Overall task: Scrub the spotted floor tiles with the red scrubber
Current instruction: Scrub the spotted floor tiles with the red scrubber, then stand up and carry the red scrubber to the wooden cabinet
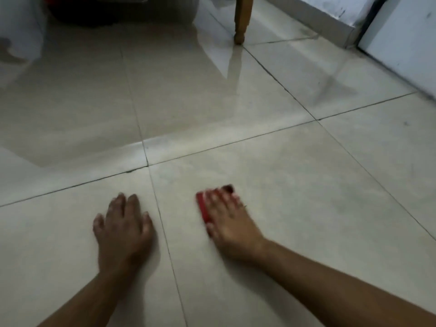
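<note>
Red scrubber (203, 210): lies flat on a pale floor tile (295, 197), just right of the dark grout line (162, 227) that runs toward the camera; only its left edge and far end show from under the hand, and it is blurred.
Right hand (230, 223): palm down on top of the scrubber, fingers spread over it and pressing it to the tile; the grip is a flat clasp on the red scrubber. A thin ring shows on one finger.
Left hand (123, 228): just left of the same grout line, palm flat on the neighbouring tile, fingers loose and spread, holding nothing.
Forearms: both bare, reaching in from the near edge, one on each side of the grout line.
Tile marks: faint grey smudges on the tiles right of the scrubber; small dark specks farther right.
Wet patch (99, 95): glossy, reflective area beyond the crossing grout line, well apart from the scrubber.
Wooden leg (241, 20): upright, far beyond the scrubber, foot on the floor.
White wall base (330, 22): far right of the wooden leg.
</note>
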